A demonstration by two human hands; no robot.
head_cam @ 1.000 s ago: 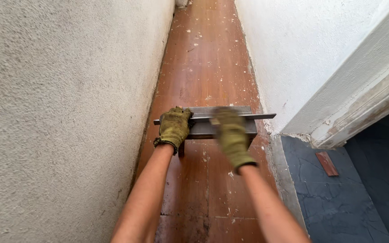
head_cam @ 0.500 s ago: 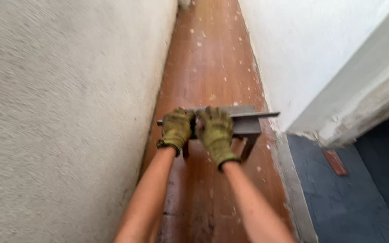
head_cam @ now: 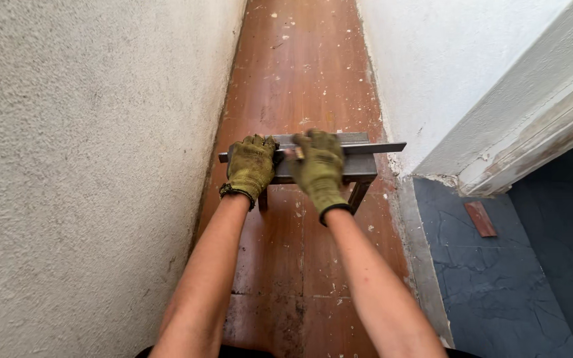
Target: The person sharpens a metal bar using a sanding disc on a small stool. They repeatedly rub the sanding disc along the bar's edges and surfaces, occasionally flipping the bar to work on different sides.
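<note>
A small grey stool point(head_cam: 361, 167) stands on the brown wooden floor point(head_cam: 300, 79) of a narrow corridor. A long thin metal bar point(head_cam: 379, 148) lies across its top and sticks out to the right. My left hand point(head_cam: 251, 166), in an olive glove, presses down on the bar's left end. My right hand point(head_cam: 317, 166), gloved the same, rests on the bar close beside the left hand. Whether the fingers wrap around the bar or lie flat on it is hidden by the gloves.
A rough plastered wall point(head_cam: 81, 166) runs close on the left, a white wall point(head_cam: 452, 59) on the right. At the right a door frame point(head_cam: 538, 139) opens onto a dark blue tiled floor point(head_cam: 499, 278) with a small red-brown piece point(head_cam: 481, 219) on it. White specks litter the boards.
My right hand has slid left along the bar, from near its middle to right beside my left hand. The stool and bar have stayed in place.
</note>
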